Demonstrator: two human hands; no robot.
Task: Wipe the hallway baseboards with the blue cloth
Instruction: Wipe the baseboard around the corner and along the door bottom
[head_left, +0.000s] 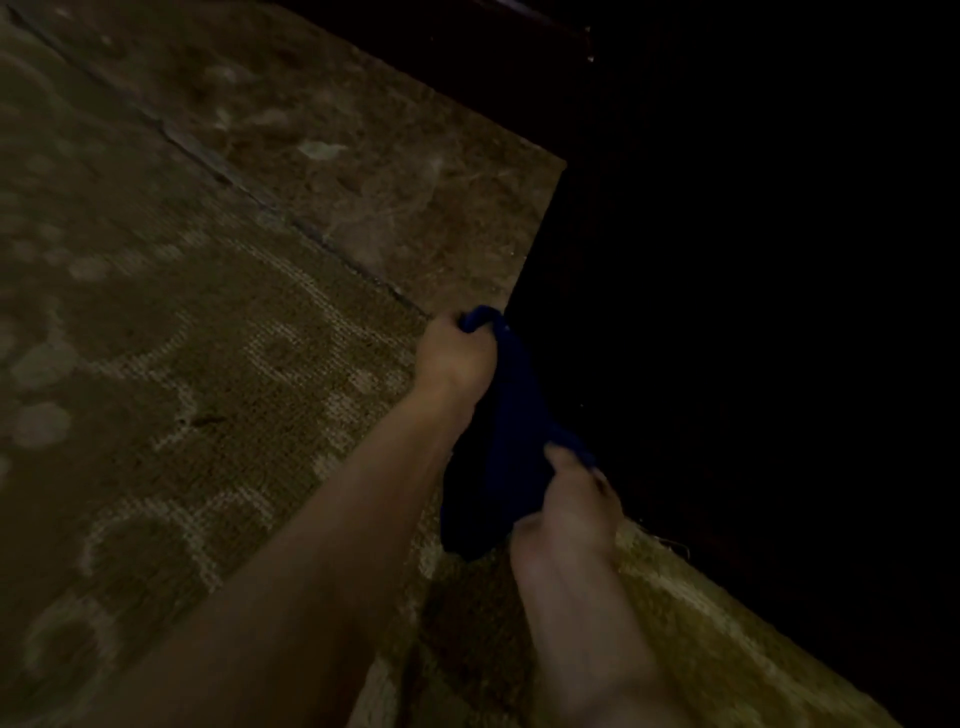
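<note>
blue cloth is soft n floppy; ur left hand n right hand both pinch its ends, bunch it up.

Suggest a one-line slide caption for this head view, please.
Both hands, left hand and right hand, grip the blue cloth above patterned carpet, beside a dark, unlit wall.

- Your left hand grips the cloth's far end, where carpet meets tile.
- Your right hand grips its near end, closer to you.
- The cloth hangs between both hands, along the dark surface on your right.
- Tile lies beyond the carpet.
</note>
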